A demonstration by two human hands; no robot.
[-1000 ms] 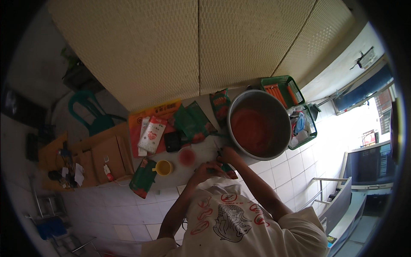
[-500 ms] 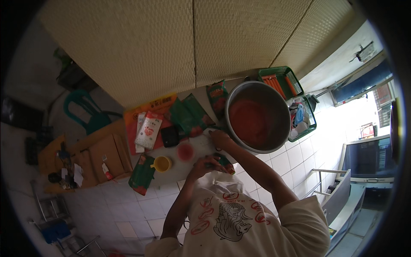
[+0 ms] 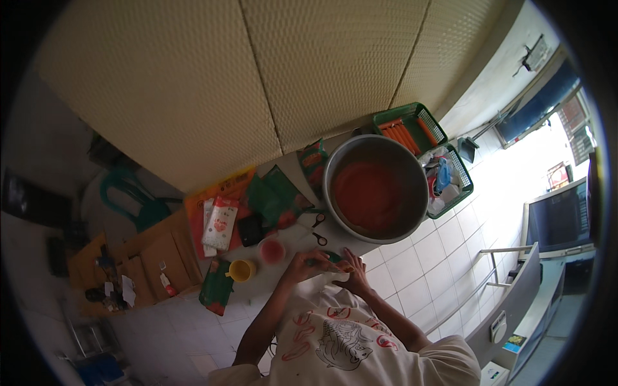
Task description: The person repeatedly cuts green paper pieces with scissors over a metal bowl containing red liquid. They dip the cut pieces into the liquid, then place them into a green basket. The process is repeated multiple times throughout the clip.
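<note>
A small green packet (image 3: 332, 257) is held close to my body at the table's front edge. My left hand (image 3: 300, 267) has its fingers closed around the packet's left part. My right hand (image 3: 354, 273) pinches the packet's right end; the fingers partly hide it. Just beyond the packet, scissors (image 3: 320, 239) with dark, red-lined handles lie on the table. A large metal pot (image 3: 412, 199) stands to the right, with an orange-red mass (image 3: 367, 193) inside. Left of my hands are a red-pink round item (image 3: 272, 251) and a yellow mug (image 3: 241, 271).
Green packets (image 3: 278, 196) lie at the back, with another (image 3: 215, 286) at the front left. A black item (image 3: 250, 230) sits beside a white-and-red pack (image 3: 221, 224). Behind the pot, a green basket (image 3: 381, 117) holds orange sticks; another basket (image 3: 465, 198) holds mixed plastic items.
My right hand has left the scissors area and come back to the green packet beside my left hand. The scissors now lie uncovered on the table. The view has shifted slightly.
</note>
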